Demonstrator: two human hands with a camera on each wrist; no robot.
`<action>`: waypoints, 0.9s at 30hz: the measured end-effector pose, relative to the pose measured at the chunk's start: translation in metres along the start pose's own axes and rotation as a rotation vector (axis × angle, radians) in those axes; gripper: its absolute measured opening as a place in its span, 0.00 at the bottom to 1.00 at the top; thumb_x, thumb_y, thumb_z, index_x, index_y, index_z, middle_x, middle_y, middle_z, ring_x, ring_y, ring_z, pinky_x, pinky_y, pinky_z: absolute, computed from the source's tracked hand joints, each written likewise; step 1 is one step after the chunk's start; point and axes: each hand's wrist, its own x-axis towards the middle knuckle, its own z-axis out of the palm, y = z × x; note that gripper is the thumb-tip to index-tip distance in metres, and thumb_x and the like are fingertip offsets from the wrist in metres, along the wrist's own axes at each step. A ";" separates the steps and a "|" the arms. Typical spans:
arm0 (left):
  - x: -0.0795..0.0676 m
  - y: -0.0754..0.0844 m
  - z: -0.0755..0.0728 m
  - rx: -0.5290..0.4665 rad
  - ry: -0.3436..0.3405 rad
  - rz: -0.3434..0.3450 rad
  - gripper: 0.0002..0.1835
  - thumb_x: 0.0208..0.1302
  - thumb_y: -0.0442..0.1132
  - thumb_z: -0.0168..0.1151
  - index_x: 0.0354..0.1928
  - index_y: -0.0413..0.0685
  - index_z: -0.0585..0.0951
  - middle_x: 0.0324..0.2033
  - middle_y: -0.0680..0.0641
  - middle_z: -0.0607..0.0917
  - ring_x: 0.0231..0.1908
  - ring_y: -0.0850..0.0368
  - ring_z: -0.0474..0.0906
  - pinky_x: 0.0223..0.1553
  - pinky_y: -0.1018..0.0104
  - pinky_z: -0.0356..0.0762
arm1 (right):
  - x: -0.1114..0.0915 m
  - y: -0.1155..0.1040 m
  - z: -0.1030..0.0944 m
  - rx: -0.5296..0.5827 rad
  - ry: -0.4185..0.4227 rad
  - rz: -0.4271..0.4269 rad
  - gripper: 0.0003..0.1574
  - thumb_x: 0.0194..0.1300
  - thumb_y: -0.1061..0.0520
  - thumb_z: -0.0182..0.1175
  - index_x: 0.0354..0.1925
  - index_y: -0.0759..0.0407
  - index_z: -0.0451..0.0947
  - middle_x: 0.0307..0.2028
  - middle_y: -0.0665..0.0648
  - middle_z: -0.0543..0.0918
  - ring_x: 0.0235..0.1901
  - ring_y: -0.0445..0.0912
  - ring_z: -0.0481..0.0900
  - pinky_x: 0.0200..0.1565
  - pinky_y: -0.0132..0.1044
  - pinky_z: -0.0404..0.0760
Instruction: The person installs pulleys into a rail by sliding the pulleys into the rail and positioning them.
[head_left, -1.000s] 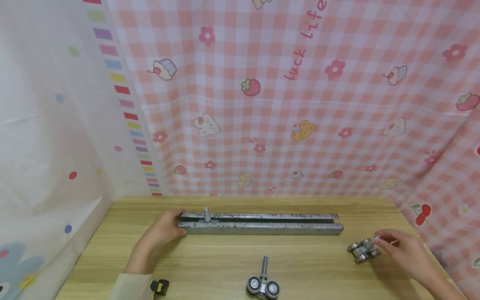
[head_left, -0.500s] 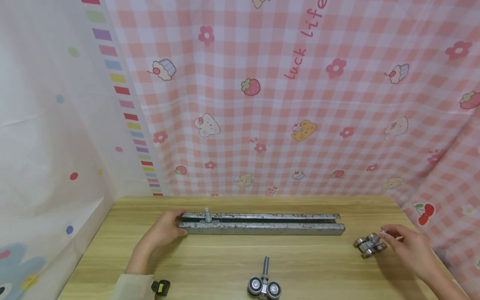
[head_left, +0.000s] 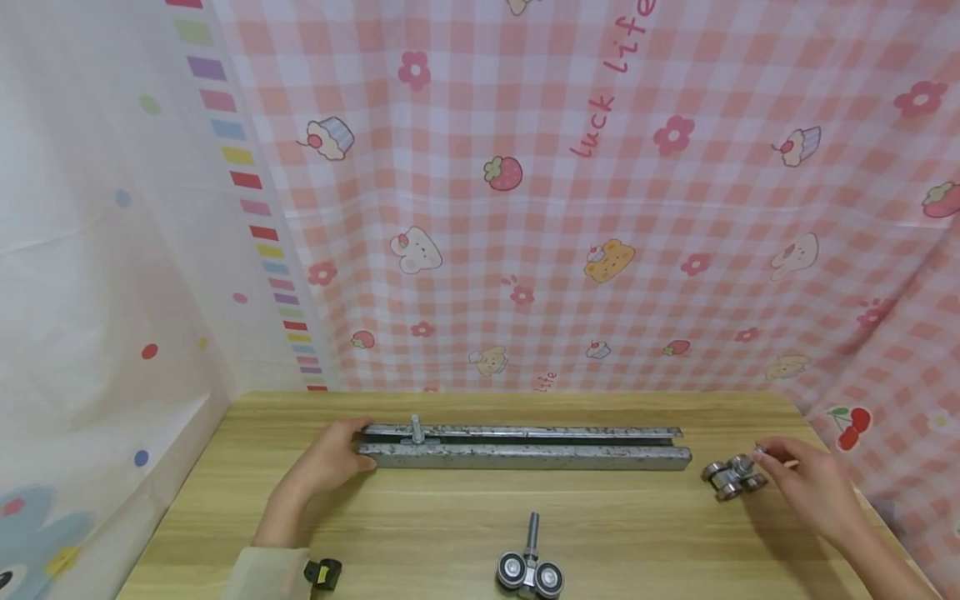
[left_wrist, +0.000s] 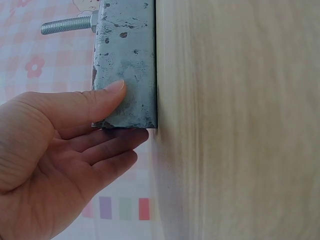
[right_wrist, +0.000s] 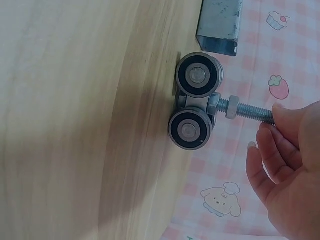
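Note:
A long grey metal channel rail (head_left: 525, 456) with a slot along its top lies across the table. My left hand (head_left: 333, 454) grips its left end, thumb on the near side wall, as the left wrist view shows at the rail (left_wrist: 127, 65). Close to that end, a threaded bolt (head_left: 417, 429) stands up out of the slot. My right hand (head_left: 810, 483) pinches the bolt end of a wheeled trolley roller (head_left: 731, 477), just off the rail's right end. In the right wrist view the roller (right_wrist: 196, 102) has its wheels beside the tabletop and its bolt pointing toward my fingertips.
A second trolley roller (head_left: 529, 571) lies at the table's front middle, its bolt pointing away from me. Beside my left sleeve sits a small black piece with a yellow mark (head_left: 323, 573). Behind the wooden table (head_left: 630, 517) hangs a pink checked curtain (head_left: 555, 208).
My right hand has carried the roller slightly right and farther back, then a little left again. The left hand stays on the rail's end.

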 end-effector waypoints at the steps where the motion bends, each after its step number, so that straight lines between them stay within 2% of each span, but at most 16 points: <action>1: 0.000 0.000 0.000 -0.001 0.002 -0.003 0.33 0.59 0.25 0.73 0.67 0.25 0.74 0.58 0.30 0.83 0.59 0.36 0.80 0.62 0.41 0.79 | 0.001 0.000 0.000 -0.001 0.002 0.002 0.08 0.64 0.69 0.70 0.42 0.73 0.86 0.32 0.62 0.89 0.30 0.26 0.75 0.28 0.19 0.74; 12: 0.002 -0.003 0.000 -0.002 0.009 -0.001 0.34 0.59 0.25 0.73 0.67 0.25 0.74 0.59 0.30 0.82 0.61 0.35 0.79 0.64 0.40 0.77 | 0.010 0.003 0.003 -0.038 -0.022 0.064 0.11 0.68 0.64 0.69 0.44 0.73 0.85 0.34 0.66 0.89 0.29 0.26 0.75 0.24 0.27 0.75; 20: 0.002 -0.004 0.000 0.007 0.014 0.004 0.34 0.58 0.26 0.74 0.66 0.26 0.75 0.58 0.31 0.83 0.60 0.37 0.80 0.63 0.40 0.77 | 0.016 0.003 0.010 -0.040 0.032 0.046 0.09 0.65 0.65 0.70 0.42 0.71 0.86 0.33 0.65 0.89 0.29 0.25 0.73 0.27 0.20 0.70; 27: 0.000 -0.003 0.000 -0.001 0.014 0.006 0.34 0.57 0.26 0.75 0.66 0.25 0.75 0.58 0.31 0.83 0.59 0.37 0.80 0.63 0.40 0.77 | 0.019 0.002 0.014 -0.053 0.003 0.109 0.13 0.69 0.61 0.69 0.44 0.73 0.86 0.34 0.65 0.89 0.31 0.23 0.72 0.27 0.25 0.73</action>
